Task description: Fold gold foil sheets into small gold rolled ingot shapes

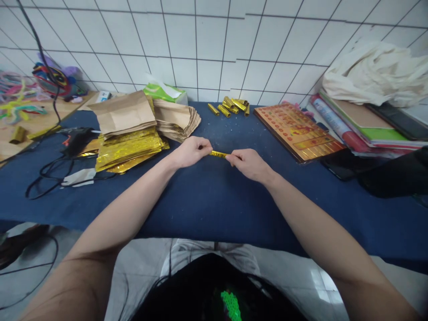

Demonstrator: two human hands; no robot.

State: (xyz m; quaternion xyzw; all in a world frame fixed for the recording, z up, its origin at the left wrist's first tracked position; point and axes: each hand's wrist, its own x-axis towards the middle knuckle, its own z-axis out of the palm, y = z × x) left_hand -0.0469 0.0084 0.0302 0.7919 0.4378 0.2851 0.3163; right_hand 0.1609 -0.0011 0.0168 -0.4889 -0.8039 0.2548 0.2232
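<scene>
A thin roll of gold foil paper (219,154) is stretched between both my hands above the blue tablecloth (207,200). My left hand (190,151) pinches its left end with the fingers closed. My right hand (249,164) grips the right end, fingers curled round it. A stack of gold foil sheets (129,151) lies left of my left hand, under brown paper (122,113). Several finished gold rolls (230,106) lie at the far edge by the tiled wall.
A black glue gun (76,140) with tangled cables lies at left. A red and gold printed sheet pack (297,131) sits at right, beside stacked books (361,125) and a white cloth (377,71). A green tissue box (165,92) stands at the back.
</scene>
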